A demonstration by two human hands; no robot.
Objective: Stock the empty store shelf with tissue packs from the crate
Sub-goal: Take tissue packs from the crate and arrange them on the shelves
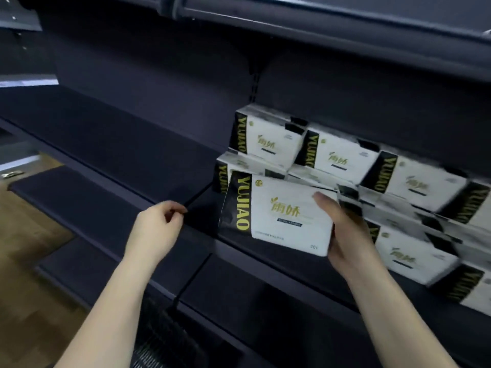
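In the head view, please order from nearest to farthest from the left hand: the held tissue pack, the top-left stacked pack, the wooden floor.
1. White-and-black tissue pack in the right hand's grip, right of the left hand.
2. Top-left white stacked pack, up right.
3. Brown wooden floor, far below left.

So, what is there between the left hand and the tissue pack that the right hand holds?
In the head view, only bare dark shelf lies between the left hand and the tissue pack gripped by the right hand.
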